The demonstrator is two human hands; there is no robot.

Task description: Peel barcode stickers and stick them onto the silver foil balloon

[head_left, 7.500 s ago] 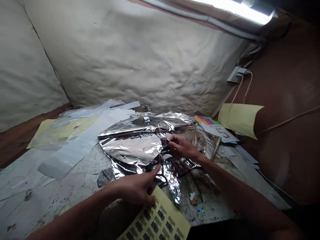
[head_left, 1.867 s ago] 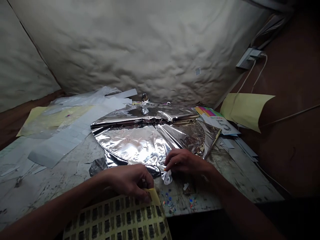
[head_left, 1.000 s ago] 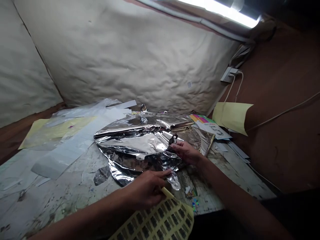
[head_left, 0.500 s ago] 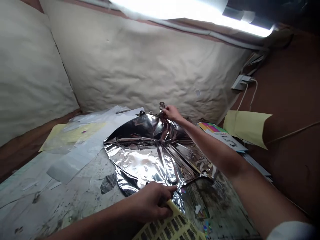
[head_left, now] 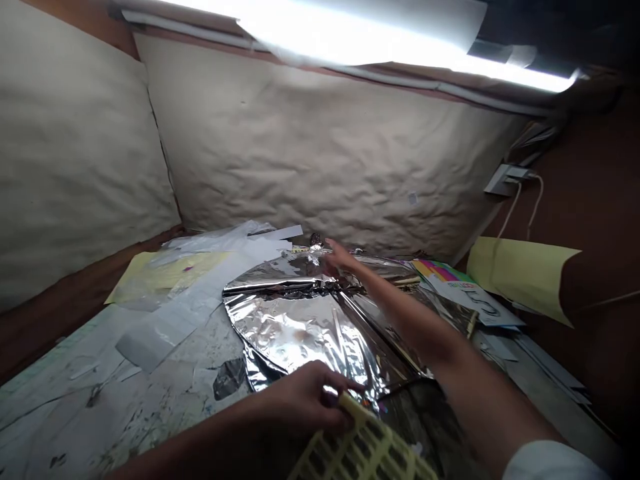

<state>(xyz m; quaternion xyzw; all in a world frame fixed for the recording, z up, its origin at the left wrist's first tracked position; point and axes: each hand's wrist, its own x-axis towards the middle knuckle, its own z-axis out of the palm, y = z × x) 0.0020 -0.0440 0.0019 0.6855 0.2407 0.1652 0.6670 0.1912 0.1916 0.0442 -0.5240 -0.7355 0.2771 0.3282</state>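
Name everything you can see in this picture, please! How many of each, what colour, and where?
foil sheet: one, silver, crumpled on the worktop
label sheet: one, yellow with dark marks, at the near edge
worktop: one, whitish and stained, under everything
loose papers: several, white, left of the foil
paper: one, pale yellow, far left
card: one, white with bright colours, right of the foil
paper: one, pale yellow, against the brown wall
socket: one, white, on the wall
lamp: one, bright white, overhead
left hand: one, holding the label sheet
right hand: one, on the foil's far edge
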